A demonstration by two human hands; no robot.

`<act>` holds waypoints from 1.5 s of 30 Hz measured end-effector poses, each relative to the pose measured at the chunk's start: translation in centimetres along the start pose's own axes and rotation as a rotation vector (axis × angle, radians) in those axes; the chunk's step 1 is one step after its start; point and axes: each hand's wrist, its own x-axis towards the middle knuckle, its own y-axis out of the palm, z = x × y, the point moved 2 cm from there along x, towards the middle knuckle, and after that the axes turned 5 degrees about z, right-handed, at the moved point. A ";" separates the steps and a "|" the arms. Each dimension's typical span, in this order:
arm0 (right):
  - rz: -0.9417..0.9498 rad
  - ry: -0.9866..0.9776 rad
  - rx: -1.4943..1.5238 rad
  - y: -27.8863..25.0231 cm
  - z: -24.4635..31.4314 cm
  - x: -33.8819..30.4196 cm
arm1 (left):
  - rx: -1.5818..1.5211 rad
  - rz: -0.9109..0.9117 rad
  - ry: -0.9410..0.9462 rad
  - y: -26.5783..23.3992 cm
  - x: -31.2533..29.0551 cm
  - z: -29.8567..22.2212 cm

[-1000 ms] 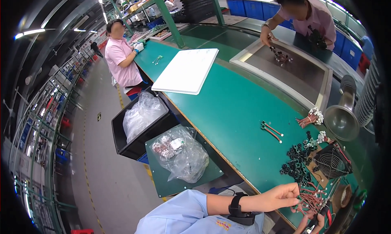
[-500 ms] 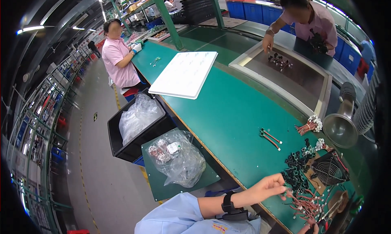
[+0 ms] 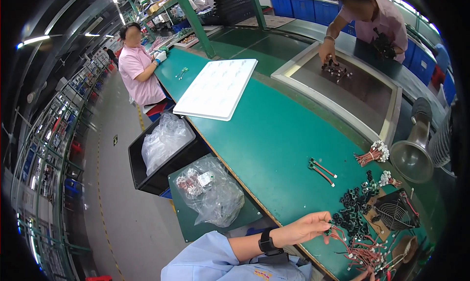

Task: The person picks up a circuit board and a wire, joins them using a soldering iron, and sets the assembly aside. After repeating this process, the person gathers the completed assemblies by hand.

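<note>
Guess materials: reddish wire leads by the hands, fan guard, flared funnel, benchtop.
Wire leads: probably plastic-insulated, going by the coloured, flexible strands; cores hidden.
Fan guard: likely metal wire, given thin concentric rings with a greyish sheen.
Flared funnel: looks like smooth, glossy metal, from its silvery reflections.
Benchtop: smooth green surface with a soft sheen; rubber mat or laminate, can't tell which.
</note>
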 end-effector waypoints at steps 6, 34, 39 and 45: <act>0.121 0.256 -0.293 -0.4 0.6 0.3 | 0.003 0.028 -0.019 0.1 0.3 -0.1; 0.161 0.193 -0.239 -0.3 1.3 1.4 | -0.002 0.031 -0.029 -0.2 0.0 0.3; 0.199 0.169 -0.244 -0.4 1.4 1.7 | -0.008 0.057 -0.030 -0.4 0.3 0.4; 0.197 0.142 -0.241 -0.1 1.2 1.6 | -0.004 0.074 -0.027 -0.4 0.4 0.0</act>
